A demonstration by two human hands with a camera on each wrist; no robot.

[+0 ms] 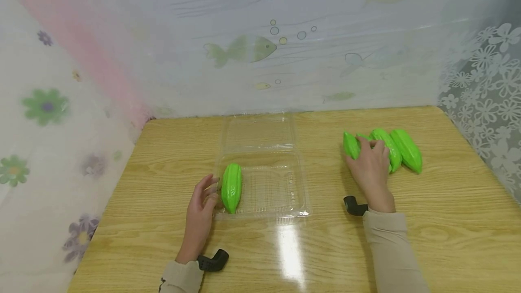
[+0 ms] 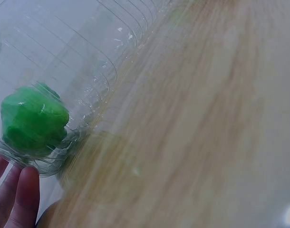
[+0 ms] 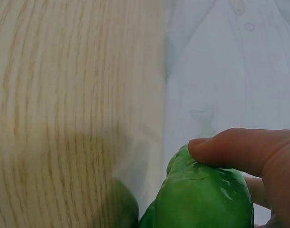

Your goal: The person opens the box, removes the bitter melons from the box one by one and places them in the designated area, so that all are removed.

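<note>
A clear hinged plastic box (image 1: pixel 268 189) lies with its lid (image 1: pixel 258 131) folded back. Inside its left side is a bright green ridged star fruit (image 1: pixel 231 188), seen end-on through the plastic in the left wrist view. My left hand (image 1: pixel 201 207) is at the box's left wall, fingers loosely bent, fingertips (image 2: pixel 27 183) right at the rim. My right hand (image 1: pixel 371 171) grips a green star fruit (image 3: pixel 204 197) at the left of a row, with the thumb (image 3: pixel 230 149) over its top. Fingers partly hide that fruit from the head view.
More green star fruit (image 1: pixel 407 150) lie side by side just right of my right hand. The wooden table (image 1: pixel 163 148) ends at a wall sheet (image 1: pixel 175 67) printed with fish. Black wrist pieces (image 1: pixel 213 261) stick out from both wrists.
</note>
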